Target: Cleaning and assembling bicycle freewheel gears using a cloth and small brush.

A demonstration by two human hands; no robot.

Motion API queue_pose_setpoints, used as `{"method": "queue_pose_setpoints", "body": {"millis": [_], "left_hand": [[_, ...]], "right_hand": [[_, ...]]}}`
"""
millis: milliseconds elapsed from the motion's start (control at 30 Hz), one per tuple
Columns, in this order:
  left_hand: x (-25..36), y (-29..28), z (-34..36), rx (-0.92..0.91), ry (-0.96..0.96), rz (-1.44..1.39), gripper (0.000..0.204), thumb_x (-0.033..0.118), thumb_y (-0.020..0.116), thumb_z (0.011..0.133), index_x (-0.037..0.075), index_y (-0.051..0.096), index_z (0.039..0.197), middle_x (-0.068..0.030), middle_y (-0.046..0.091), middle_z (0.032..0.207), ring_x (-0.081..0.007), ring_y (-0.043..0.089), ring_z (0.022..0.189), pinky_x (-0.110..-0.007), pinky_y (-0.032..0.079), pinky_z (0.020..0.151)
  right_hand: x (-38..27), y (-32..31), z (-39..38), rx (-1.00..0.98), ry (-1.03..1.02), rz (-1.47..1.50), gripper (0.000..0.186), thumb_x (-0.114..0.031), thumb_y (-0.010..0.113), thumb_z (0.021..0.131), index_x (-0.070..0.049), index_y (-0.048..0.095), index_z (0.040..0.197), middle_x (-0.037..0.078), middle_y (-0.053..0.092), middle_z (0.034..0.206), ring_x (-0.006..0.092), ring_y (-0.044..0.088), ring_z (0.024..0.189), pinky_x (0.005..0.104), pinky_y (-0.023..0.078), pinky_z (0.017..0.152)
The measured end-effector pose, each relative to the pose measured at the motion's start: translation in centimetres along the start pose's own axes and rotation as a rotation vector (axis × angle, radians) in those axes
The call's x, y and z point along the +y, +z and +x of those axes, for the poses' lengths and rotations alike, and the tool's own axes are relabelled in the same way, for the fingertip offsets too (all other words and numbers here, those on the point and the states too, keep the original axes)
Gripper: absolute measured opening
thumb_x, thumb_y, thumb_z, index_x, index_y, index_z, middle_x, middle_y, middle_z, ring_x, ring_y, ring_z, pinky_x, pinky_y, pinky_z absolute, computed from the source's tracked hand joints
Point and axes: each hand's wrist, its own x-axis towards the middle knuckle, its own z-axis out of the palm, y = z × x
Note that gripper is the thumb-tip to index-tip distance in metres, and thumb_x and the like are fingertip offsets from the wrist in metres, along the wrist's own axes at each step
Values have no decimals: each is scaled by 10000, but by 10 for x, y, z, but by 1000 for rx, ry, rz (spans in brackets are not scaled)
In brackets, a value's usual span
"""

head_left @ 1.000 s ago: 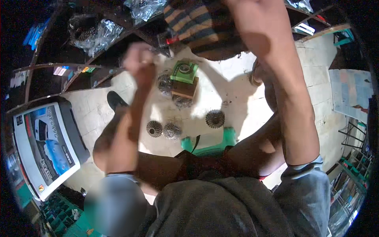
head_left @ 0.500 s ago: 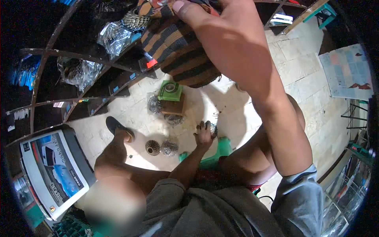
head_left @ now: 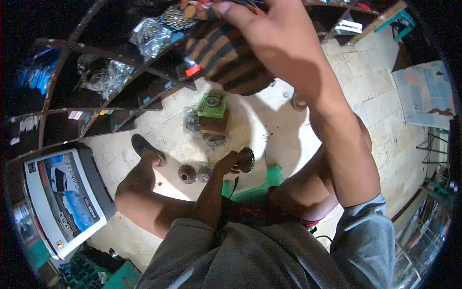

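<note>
My left hand is closed on a dark bicycle cassette, its toothed edge standing up between my knees. Below that hand hangs a dark strap. High in the view and close up, my right hand grips a brown-and-black striped cloth; its thumb lies over the fabric and its other fingers are cut off or hidden. On the floor left of my left hand sit a bare cassette and one in clear plastic. Beyond them a green box rests on a brown cardboard box.
Plastic-wrapped parts lie beside the boxes. A dark shelf with bagged cassettes spans the far left. A white-and-grey appliance stands at the left. A green stool is under me, and a glass case stands at the right.
My left hand has moved left and up from the stool's edge, and the cassette in it now shows clearly. The right hand still holds the striped cloth; the view has shifted slightly.
</note>
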Motion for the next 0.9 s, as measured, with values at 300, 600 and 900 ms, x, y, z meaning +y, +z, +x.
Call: {"method": "queue_pose_setpoints", "body": {"millis": [300,600,900], "left_hand": [[227,-9,-121,-693,772,-712,707,603,424,1045,71,463,1509,-197,624,1389,-413,653,1198,-749,457,1028],[332,-9,-286,-442,996,-590,760,731,435,967,78,633,1302,-190,716,1155,-384,706,1021,-542,573,916],[239,-32,-217,289,1362,-187,772,441,765,905,116,434,1522,-49,575,1459,-242,572,1325,-417,441,1137]], "right_hand": [[31,-20,19,351,-359,-350,432,-256,666,1027,20,601,1354,135,713,1184,184,642,1063,330,502,974],[12,39,-4,212,-226,-17,456,-324,504,1087,0,554,1403,163,583,1396,258,529,1285,392,366,1136],[54,118,-33,-230,-395,-442,414,-129,606,1001,-42,571,1404,245,579,1385,396,549,1302,463,349,1158]]}}
